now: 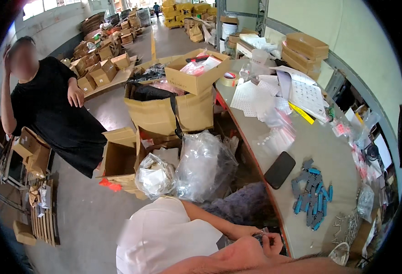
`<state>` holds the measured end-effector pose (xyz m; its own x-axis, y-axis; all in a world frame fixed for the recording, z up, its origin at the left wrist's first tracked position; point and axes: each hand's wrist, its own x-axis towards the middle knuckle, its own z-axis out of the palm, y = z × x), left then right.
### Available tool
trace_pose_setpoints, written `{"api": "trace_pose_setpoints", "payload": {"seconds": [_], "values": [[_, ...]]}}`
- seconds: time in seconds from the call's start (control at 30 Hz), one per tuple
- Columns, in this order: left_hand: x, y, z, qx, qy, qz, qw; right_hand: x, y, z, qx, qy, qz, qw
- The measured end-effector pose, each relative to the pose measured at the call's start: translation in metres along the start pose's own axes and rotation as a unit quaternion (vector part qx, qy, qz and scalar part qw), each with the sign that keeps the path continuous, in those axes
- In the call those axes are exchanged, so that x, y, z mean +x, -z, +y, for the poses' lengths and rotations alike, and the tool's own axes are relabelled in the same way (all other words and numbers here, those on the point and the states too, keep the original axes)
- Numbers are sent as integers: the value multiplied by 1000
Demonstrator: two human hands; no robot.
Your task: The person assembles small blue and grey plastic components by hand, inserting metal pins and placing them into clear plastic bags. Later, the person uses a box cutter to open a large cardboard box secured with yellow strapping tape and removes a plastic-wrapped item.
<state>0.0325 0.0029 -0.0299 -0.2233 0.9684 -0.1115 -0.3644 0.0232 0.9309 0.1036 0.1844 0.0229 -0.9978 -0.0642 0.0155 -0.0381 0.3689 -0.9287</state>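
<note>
Clear small bag (261, 235) pinched between left hand (243, 231), right hand (265, 249).

bare grey tabletop (322, 146) between black phone (279, 170) and blue-grey clip pile (311, 197); bags (363, 160) crowding the right edge

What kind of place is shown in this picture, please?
Probably a warehouse or packing workshop. Many open cardboard boxes stand on a concrete floor, clear plastic bags are piled beside a long worktable, and small blue and grey parts lie sorted on it.
</note>
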Motion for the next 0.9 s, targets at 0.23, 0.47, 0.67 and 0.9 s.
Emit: {"api": "trace_pose_setpoints", "payload": {"seconds": [0.23, 0.47, 0.67, 0.9], "values": [[-10, -16, -17, -335, 47, -41, 940, -4, -9, 18, 40, 58, 22, 997], [-17, -43, -6, -355, 0, 28, 934, 17, -13, -13, 39, 88, -62, 993], [-13, -54, 1, -342, -45, 100, 933, 35, -11, -26, 47, 121, -147, 981], [-25, -60, 17, -349, -75, 166, 919, 76, -19, 13, 64, 195, -204, 957]]}}
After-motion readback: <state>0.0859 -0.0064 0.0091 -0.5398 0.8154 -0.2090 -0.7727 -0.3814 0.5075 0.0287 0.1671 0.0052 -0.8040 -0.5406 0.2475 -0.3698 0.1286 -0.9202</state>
